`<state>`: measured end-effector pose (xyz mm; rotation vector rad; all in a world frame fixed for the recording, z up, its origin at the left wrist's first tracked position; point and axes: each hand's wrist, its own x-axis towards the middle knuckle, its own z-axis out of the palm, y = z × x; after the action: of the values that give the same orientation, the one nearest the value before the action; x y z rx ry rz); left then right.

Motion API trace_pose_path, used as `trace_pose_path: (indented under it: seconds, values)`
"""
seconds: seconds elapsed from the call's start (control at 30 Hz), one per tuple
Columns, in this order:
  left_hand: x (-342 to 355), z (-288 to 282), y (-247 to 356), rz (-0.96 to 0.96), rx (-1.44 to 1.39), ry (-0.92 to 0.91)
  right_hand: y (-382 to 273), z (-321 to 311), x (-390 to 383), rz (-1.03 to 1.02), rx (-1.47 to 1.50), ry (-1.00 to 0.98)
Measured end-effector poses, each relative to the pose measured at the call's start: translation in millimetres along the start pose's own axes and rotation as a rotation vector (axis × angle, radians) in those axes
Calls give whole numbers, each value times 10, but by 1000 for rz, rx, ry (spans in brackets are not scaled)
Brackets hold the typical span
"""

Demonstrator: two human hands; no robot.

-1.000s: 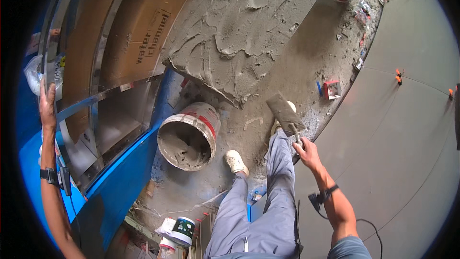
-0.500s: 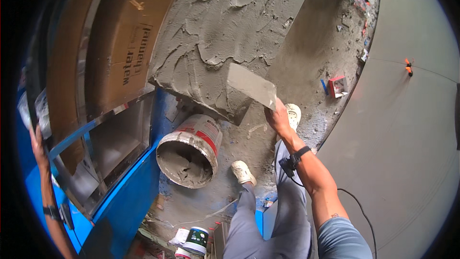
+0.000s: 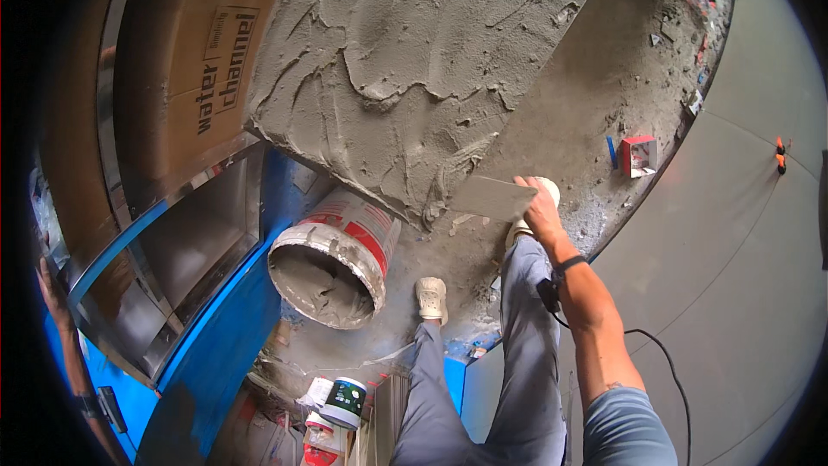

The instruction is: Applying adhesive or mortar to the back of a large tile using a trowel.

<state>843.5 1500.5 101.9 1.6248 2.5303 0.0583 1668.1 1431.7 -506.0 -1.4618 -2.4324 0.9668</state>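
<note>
My right hand (image 3: 545,211) is closed around the near end of a flat trowel (image 3: 492,198), its blade smeared with grey mortar. The blade's far end is at the near right corner of a large panel coated in ridged wet mortar (image 3: 414,52). The panel's own surface is hidden under the coat. My left hand (image 3: 54,298) is at the far left, fingers stretched out beside the edge of a metal-and-blue frame (image 3: 121,250); no held object shows in it. Between my hands, a white and red bucket (image 3: 366,229) lies tilted, with mortar (image 3: 315,285) inside.
A brown cardboard sheet (image 3: 185,43) stands behind the frame at the left. Small tubs (image 3: 343,404) sit near my feet. Rubble and a small red and white box (image 3: 639,157) lie on the floor, beside large grey tiles (image 3: 716,242) with orange clips (image 3: 780,155).
My right hand has moved slightly right and down, drawing the trowel blade off the mortar face to the panel's corner. The view has shifted, and my left hand sits lower at the left edge.
</note>
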Motion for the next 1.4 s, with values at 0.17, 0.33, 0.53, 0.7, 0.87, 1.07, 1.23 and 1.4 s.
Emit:
trace_pose_path:
  seconds: [0.17,0.33,0.53,0.7,0.87,1.07,1.23,1.4]
  values:
    - [-25,-139,38,-44,-71,23,-69,-699,-1135,191,-7,-262]
    - [-158,154,551,59,-105,96,-848,-1657,-1442,198,175,-464]
    - [-139,254,808,98,-42,55,-1429,-1713,-840,201,197,-429]
    - [-138,153,678,89,64,87,-1133,-1118,-107,-49,218,-198]
    - [-129,119,621,57,26,77,-477,-1635,59,562,303,40]
    - [-168,191,360,95,146,156,-606,-2846,160,595,301,24]
    - [-167,347,306,84,115,139,-1144,-3464,803,648,742,-248]
    - [-192,349,670,79,175,135,-1497,-2879,701,704,961,-369]
